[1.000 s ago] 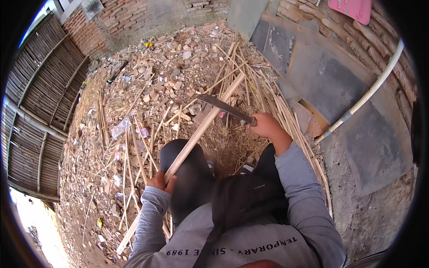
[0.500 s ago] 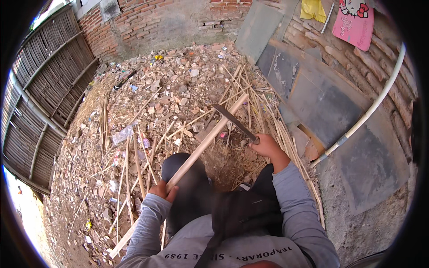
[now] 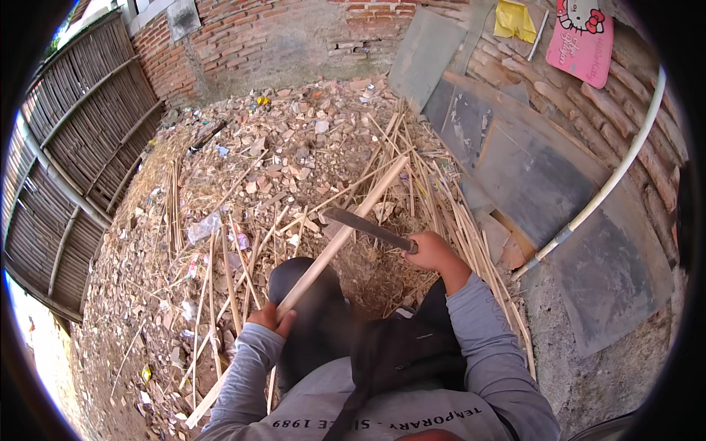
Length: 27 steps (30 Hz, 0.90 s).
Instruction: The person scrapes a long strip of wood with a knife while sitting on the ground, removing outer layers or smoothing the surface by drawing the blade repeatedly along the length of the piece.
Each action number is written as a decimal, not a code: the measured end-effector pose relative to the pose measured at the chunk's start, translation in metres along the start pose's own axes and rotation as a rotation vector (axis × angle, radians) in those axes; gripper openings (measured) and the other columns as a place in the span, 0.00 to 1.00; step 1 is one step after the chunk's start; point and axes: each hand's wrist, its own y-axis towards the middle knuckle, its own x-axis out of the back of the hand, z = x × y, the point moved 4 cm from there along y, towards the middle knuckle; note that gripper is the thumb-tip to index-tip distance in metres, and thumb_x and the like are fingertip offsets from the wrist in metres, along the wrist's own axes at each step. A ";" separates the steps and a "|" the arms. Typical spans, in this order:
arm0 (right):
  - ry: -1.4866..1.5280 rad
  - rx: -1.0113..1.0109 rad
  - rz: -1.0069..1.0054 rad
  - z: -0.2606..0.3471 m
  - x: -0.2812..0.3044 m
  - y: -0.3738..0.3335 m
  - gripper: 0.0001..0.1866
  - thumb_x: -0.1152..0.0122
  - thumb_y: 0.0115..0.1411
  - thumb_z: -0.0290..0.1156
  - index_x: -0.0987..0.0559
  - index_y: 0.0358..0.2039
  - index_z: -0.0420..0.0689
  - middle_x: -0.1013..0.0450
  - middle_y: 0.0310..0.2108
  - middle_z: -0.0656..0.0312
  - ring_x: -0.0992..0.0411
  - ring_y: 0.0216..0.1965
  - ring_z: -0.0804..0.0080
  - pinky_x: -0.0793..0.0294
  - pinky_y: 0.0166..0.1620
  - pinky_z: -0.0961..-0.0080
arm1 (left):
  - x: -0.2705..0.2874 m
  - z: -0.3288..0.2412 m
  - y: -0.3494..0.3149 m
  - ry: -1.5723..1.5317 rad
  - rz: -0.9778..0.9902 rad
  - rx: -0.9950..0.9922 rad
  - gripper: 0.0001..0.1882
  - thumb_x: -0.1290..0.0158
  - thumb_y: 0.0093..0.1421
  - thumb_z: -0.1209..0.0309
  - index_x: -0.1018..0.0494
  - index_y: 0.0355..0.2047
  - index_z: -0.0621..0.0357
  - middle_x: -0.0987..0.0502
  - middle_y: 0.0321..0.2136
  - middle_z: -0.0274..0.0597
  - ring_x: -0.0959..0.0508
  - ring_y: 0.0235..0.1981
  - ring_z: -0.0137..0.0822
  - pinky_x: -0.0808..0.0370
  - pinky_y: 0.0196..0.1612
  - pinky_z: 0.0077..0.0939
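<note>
My left hand (image 3: 272,319) is closed round a long pale strip of split wood or bamboo (image 3: 323,257), which slants up and away to the right over my left knee. The strip's lower end comes out beyond my left forearm. In my right hand (image 3: 432,253) is the handle of a machete (image 3: 371,227) with a dark, worn blade. The blade points left and lies across the strip about midway along its far part. Whether the edge bites into the strip I cannot tell.
Long thin strips (image 3: 448,195) lie piled ahead and along my right side. More strips (image 3: 224,272) are on the rubble at my left. Dark boards (image 3: 537,184) and a white pipe (image 3: 610,184) lean at the right. A bamboo fence (image 3: 84,154) and a brick wall (image 3: 272,44) enclose the ground.
The machete blade has moved down the strip toward me, and my right hand has come nearer and a little left. My left hand keeps its hold on the strip.
</note>
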 end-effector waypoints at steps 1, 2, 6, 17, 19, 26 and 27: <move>0.061 -0.037 -0.014 -0.004 0.002 0.000 0.17 0.33 0.50 0.42 0.19 0.35 0.44 0.23 0.28 0.49 0.24 0.33 0.51 0.26 0.36 0.60 | 0.001 -0.001 0.000 0.003 0.004 0.003 0.28 0.47 0.58 0.45 0.30 0.32 0.64 0.24 0.25 0.65 0.23 0.31 0.65 0.27 0.36 0.53; 0.122 -0.073 -0.028 -0.008 0.002 -0.001 0.17 0.33 0.50 0.42 0.19 0.36 0.43 0.23 0.28 0.49 0.24 0.33 0.51 0.26 0.37 0.60 | 0.000 0.000 0.000 0.005 -0.001 0.000 0.28 0.47 0.58 0.45 0.30 0.32 0.64 0.24 0.25 0.65 0.23 0.31 0.65 0.27 0.36 0.53; 0.110 -0.101 -0.115 -0.031 0.004 0.003 0.19 0.33 0.50 0.42 0.19 0.38 0.42 0.23 0.29 0.47 0.23 0.34 0.51 0.26 0.38 0.61 | 0.000 -0.003 0.001 -0.006 0.000 0.000 0.28 0.48 0.58 0.45 0.30 0.32 0.64 0.24 0.24 0.65 0.23 0.30 0.64 0.27 0.36 0.52; 0.059 0.102 0.029 -0.011 -0.016 0.005 0.17 0.33 0.49 0.43 0.20 0.34 0.44 0.24 0.27 0.48 0.25 0.33 0.47 0.27 0.36 0.56 | -0.006 0.004 0.003 -0.029 -0.025 -0.003 0.28 0.47 0.58 0.45 0.31 0.30 0.62 0.24 0.23 0.64 0.23 0.30 0.64 0.27 0.35 0.52; 0.036 0.097 0.021 -0.007 -0.015 0.003 0.17 0.33 0.50 0.44 0.21 0.33 0.44 0.24 0.27 0.48 0.25 0.33 0.47 0.27 0.36 0.56 | -0.006 0.005 0.003 -0.030 -0.028 -0.009 0.28 0.46 0.57 0.45 0.31 0.30 0.62 0.25 0.23 0.65 0.23 0.31 0.64 0.27 0.35 0.52; 0.001 0.002 -0.015 -0.003 -0.003 -0.001 0.17 0.33 0.50 0.44 0.20 0.33 0.44 0.24 0.26 0.49 0.25 0.32 0.48 0.27 0.36 0.56 | -0.005 0.001 0.001 -0.052 -0.050 -0.027 0.28 0.46 0.57 0.45 0.31 0.30 0.62 0.25 0.23 0.65 0.23 0.30 0.65 0.27 0.34 0.53; 0.014 -0.012 -0.027 -0.007 -0.004 -0.001 0.17 0.33 0.50 0.44 0.20 0.33 0.44 0.24 0.26 0.49 0.25 0.31 0.48 0.27 0.36 0.57 | -0.007 0.001 0.002 -0.049 -0.048 -0.028 0.28 0.46 0.57 0.45 0.31 0.30 0.62 0.25 0.23 0.65 0.23 0.30 0.65 0.27 0.34 0.53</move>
